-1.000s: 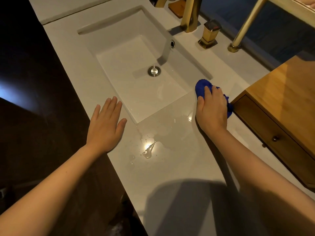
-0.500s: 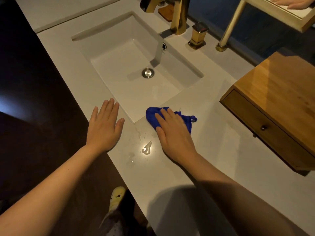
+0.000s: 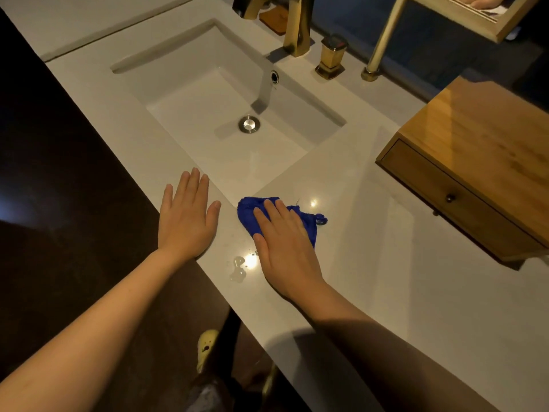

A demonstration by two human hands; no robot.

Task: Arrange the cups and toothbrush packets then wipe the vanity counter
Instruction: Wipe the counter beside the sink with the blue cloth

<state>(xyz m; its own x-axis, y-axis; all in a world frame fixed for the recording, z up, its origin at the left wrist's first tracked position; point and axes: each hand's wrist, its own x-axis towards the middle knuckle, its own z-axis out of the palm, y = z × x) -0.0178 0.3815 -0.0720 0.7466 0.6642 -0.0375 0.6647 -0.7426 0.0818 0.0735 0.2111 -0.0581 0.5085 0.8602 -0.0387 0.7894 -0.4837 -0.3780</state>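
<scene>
I have my right hand (image 3: 285, 248) pressed flat, fingers together, on the cloth (image 3: 252, 215) at the counter's (image 3: 401, 278) front edge, just off the sink's (image 3: 190, 93) near corner — nothing is pinched, it just pins the cloth down. My left hand (image 3: 187, 221) lies spread and empty on the front edge beside it, bracing. To wipe well I'd draw the cloth back toward the puddle (image 3: 239, 267) just left of my right wrist with even pressure — no cups or packets show here.
</scene>
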